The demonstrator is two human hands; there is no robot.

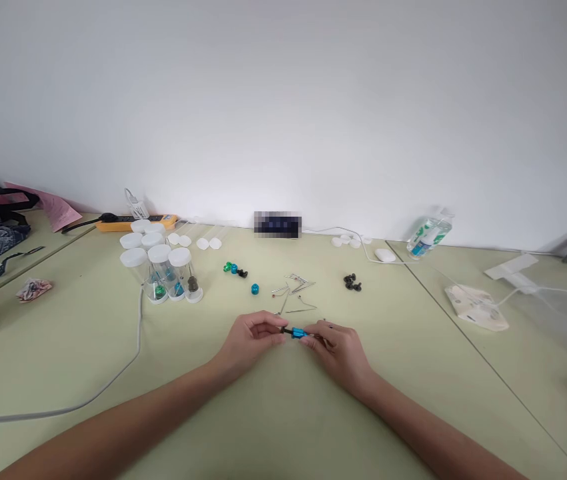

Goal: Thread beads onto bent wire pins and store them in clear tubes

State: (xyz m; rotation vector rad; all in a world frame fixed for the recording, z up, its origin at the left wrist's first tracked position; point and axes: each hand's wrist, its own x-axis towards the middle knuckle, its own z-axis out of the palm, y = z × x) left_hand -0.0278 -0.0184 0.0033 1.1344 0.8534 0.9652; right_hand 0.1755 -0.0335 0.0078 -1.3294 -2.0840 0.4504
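Near the middle of the table, my left hand (253, 339) pinches a small black piece (284, 331) between thumb and fingers. Facing it, my right hand (340, 348) is closed on a blue metallic piece (298, 333), whose left end meets the black one. Thin metal rods (293, 287) lie scattered just beyond my hands. A blue round part (255, 289) rests behind my left hand, with green, blue and black parts (234, 269) farther back. Several black parts (352, 283) form a small group at the back right.
Capped clear tubes (159, 267) stand at the back left, near a white cable (138, 333) and an orange power strip (113, 223). White discs (209, 244) lie by the wall. A clear bottle (429, 233) and an off-white packet (477, 307) are at the right.
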